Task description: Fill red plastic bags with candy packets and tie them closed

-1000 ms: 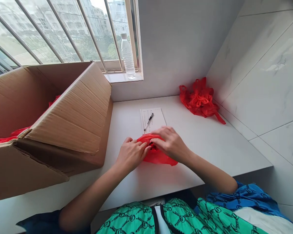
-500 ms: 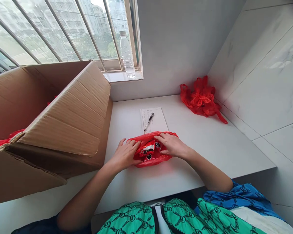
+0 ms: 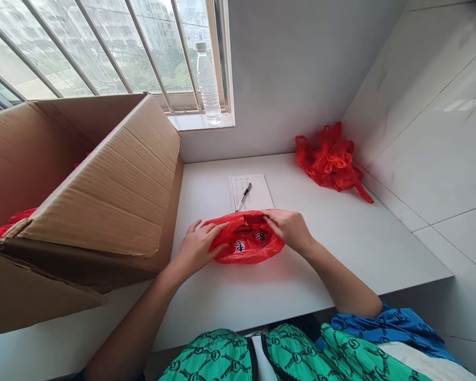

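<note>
A red plastic bag [image 3: 244, 248] with small red packets inside lies on the white counter [image 3: 309, 264] in front of me. My left hand [image 3: 196, 248] holds the bag's left edge, thumb and fingers pinching the plastic. My right hand [image 3: 287, 227] grips the bag's upper right edge. The bag's mouth is spread between the two hands, and printed packets show inside.
A large open cardboard box [image 3: 83, 196] with red bags inside stands at the left. A sheet of paper [image 3: 250, 191] with a pen [image 3: 244, 196] lies behind the bag. A crumpled pile of red bags [image 3: 330, 159] sits at the back right. A water bottle [image 3: 208, 84] stands on the window sill.
My hands moved apart from the bunched bag and pulled its mouth open, so the packets inside now show. The bag looks fuller and rounder.
</note>
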Demonstrator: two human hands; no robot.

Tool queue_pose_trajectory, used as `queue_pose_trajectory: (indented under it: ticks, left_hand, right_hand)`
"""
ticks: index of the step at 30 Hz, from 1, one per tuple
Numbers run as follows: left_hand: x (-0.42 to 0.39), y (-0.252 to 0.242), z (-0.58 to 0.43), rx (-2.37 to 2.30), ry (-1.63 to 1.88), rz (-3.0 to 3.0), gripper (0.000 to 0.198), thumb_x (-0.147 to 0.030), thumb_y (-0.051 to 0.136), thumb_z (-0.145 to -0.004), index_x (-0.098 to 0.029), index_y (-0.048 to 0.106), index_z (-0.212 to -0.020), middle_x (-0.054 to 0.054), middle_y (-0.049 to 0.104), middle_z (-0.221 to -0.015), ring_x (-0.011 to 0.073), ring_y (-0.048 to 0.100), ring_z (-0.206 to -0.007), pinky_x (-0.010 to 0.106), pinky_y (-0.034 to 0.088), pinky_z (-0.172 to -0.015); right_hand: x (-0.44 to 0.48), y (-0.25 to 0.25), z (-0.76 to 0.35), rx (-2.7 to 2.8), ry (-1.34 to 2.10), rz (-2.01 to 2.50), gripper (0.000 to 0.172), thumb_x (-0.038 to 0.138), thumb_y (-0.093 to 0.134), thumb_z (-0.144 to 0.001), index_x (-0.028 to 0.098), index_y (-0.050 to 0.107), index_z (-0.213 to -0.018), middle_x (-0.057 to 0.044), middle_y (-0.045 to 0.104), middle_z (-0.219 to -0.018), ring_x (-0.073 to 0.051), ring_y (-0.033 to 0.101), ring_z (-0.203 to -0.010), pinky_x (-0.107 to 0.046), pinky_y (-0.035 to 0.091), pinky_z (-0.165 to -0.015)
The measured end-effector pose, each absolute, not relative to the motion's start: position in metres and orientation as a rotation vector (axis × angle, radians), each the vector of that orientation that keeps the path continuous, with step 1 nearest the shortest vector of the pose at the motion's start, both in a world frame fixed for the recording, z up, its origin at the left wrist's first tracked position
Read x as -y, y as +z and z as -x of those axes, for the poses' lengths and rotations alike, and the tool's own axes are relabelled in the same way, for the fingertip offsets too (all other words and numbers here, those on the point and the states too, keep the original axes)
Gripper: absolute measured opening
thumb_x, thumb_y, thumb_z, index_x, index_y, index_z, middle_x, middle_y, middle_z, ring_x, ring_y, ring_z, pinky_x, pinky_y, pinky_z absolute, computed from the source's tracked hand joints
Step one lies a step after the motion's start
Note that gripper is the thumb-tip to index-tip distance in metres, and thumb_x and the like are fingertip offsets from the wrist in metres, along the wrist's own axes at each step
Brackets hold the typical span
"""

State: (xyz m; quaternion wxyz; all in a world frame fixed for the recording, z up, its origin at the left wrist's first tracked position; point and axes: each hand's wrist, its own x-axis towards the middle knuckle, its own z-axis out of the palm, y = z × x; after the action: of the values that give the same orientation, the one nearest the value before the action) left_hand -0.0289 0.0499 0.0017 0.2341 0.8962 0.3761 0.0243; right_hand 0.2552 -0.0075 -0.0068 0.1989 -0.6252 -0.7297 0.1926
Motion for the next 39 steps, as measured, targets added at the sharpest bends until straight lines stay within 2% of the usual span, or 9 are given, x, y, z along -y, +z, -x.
queue_pose_trajectory:
  ticks: [4,7,12,18,24,28,31,35,39]
  left_hand:
    - [-0.046,0.016,0.023,-1.151,0.412,-2.311,0.026,-0.031,0.046,-0.099,-0.025,0.067,-0.114,0.004,0.071,-0.102,0.0185,0.066,-0.092,0.035,0.048,-0.093]
    - [-0.041,0.025,0.016,-1.233,0.710,-2.171,0.021,-0.029,0.052,-0.097,-0.023,0.070,-0.108,0.006,0.065,-0.103,0.0179,0.063,-0.094,0.028,0.050,-0.081]
    - [-0.032,0.036,0.008,-1.274,0.972,-2.012,0.015,-0.026,0.059,-0.094,-0.022,0.071,-0.100,0.003,0.062,-0.087,0.0155,0.059,-0.080,0.029,0.049,-0.075]
    - [-0.023,0.044,0.002,-1.215,0.988,-1.558,0.022,-0.030,0.056,-0.096,-0.021,0.060,-0.116,0.003,0.066,-0.090,0.0129,0.060,-0.072,0.027,0.051,-0.068]
    - [-0.016,0.055,-0.001,-1.155,1.067,-1.569,0.027,-0.022,0.057,-0.095,-0.022,0.055,-0.122,0.006,0.067,-0.106,0.0112,0.061,-0.067,0.031,0.054,-0.071]
    - [-0.017,0.062,-0.002,-1.091,1.171,-1.803,0.029,-0.013,0.058,-0.092,-0.023,0.060,-0.119,0.005,0.068,-0.105,0.0152,0.064,-0.080,0.040,0.055,-0.085]
    - [-0.021,0.066,-0.001,-1.003,1.226,-2.045,0.036,-0.008,0.060,-0.087,-0.025,0.062,-0.119,0.004,0.069,-0.103,0.0197,0.063,-0.094,0.051,0.047,-0.102]
    - [-0.023,0.059,-0.003,-0.903,1.068,-2.219,0.048,-0.013,0.061,-0.085,-0.027,0.057,-0.131,0.006,0.068,-0.115,0.0283,0.050,-0.125,0.057,0.036,-0.112]
    - [-0.016,0.032,-0.017,-0.777,0.565,-2.180,0.064,-0.029,0.059,-0.092,-0.027,0.035,-0.150,0.008,0.051,-0.145,0.0292,0.035,-0.141,0.049,0.038,-0.112]
  right_hand:
    - [0.010,0.003,-0.255,1.970,0.465,1.745,0.027,0.026,0.047,-0.099,0.023,0.069,-0.113,-0.005,0.075,-0.107,-0.021,0.070,-0.092,-0.030,0.047,-0.068]
    - [0.015,0.006,-0.242,2.020,0.450,1.595,0.026,0.026,0.048,-0.099,0.024,0.070,-0.112,-0.004,0.074,-0.106,-0.019,0.068,-0.094,-0.029,0.046,-0.067]
    - [0.020,-0.005,-0.222,2.297,0.444,1.483,0.024,0.024,0.052,-0.097,0.025,0.073,-0.107,-0.006,0.070,-0.090,-0.018,0.064,-0.081,-0.027,0.039,-0.056]
    - [0.018,-0.006,-0.239,2.344,0.736,1.400,0.031,0.039,0.067,-0.090,0.024,0.069,-0.116,-0.006,0.071,-0.101,-0.020,0.066,-0.088,-0.029,0.050,-0.068]
    - [0.024,0.032,-0.274,2.089,0.450,1.686,0.022,0.027,0.055,-0.098,0.022,0.069,-0.113,-0.005,0.073,-0.102,-0.019,0.067,-0.088,-0.029,0.049,-0.068]
    - [0.029,0.045,-0.296,1.848,0.329,1.844,0.026,0.038,0.051,-0.099,0.022,0.070,-0.108,-0.004,0.074,-0.094,-0.017,0.068,-0.081,-0.027,0.047,-0.062]
    - [0.033,0.038,-0.302,1.841,0.404,1.972,0.038,0.049,0.054,-0.095,0.021,0.066,-0.118,-0.007,0.073,-0.108,-0.022,0.069,-0.091,-0.030,0.049,-0.066]
    - [0.042,0.026,-0.286,1.974,0.970,1.793,0.040,0.044,0.052,-0.097,0.024,0.059,-0.131,-0.006,0.070,-0.122,-0.022,0.069,-0.096,-0.033,0.052,-0.079]
    - [0.049,0.034,-0.266,2.119,1.395,1.320,0.026,0.029,0.046,-0.099,0.022,0.068,-0.112,-0.004,0.073,-0.103,-0.017,0.067,-0.087,-0.027,0.049,-0.074]
